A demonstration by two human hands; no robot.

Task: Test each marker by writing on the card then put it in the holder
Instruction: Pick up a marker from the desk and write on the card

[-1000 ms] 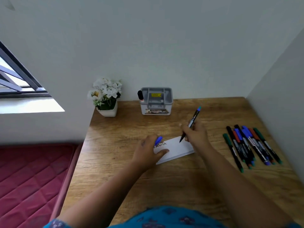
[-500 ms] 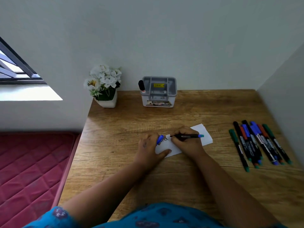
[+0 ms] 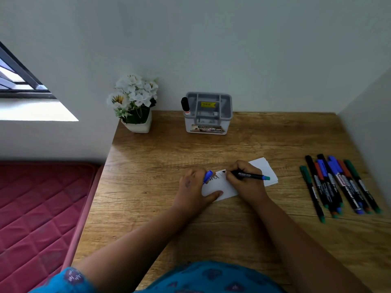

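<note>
The right hand [image 3: 246, 182] grips a black-barrelled marker [image 3: 249, 176] with its fingers curled round the barrel; the tip rests on the white card [image 3: 224, 185] and the blue-green end cap points to the right. The card lies flat on the wooden desk [image 3: 160, 166], and dark handwriting is visible on its left part. The left hand [image 3: 193, 190] steadies the card, with the thumb pressed on the near edge, while its curled fingers pinch a blue cap [image 3: 207, 176]. The grey holder [image 3: 208, 113] stands at the back of the desk against the wall, well apart from the card; one black-capped marker [image 3: 185, 105] stands upright in its left compartment. A row of capped markers [image 3: 340, 185] lies on the desk to the right of the card, apart from it, with black, red, blue and green caps. A white pot of white flowers [image 3: 135, 104] stands left of the holder.
</note>
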